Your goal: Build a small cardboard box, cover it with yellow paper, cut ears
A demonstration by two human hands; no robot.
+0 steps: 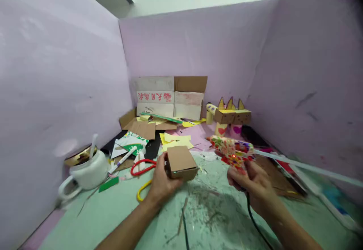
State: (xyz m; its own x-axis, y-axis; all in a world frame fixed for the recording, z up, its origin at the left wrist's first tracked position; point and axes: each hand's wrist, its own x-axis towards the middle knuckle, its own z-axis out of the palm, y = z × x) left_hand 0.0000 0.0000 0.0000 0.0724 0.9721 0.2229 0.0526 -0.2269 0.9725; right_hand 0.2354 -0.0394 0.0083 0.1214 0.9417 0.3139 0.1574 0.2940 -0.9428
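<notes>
My left hand [165,182] grips a small brown cardboard box [182,160] by its left side, low over the table. In my right hand [251,180] is a glue gun [231,149] with a floral pattern and a lit red light. Its nozzle points left, towards the box but apart from it. A long whitish glue stick [300,165] sticks out of its back, and a black cord [252,216] hangs below. Beside my left hand lie scissors with a red handle loop [141,166] and a yellow handle loop [141,191]; their blades are hidden.
At left stands a white mug [89,172] with a white stick inside. Paper and cardboard scraps [144,129] lie at the back, before an opened carton [155,97]. Cardboard figures with pointed ears [232,115] stand back right. Thin strips [183,219] and dark debris lie in front.
</notes>
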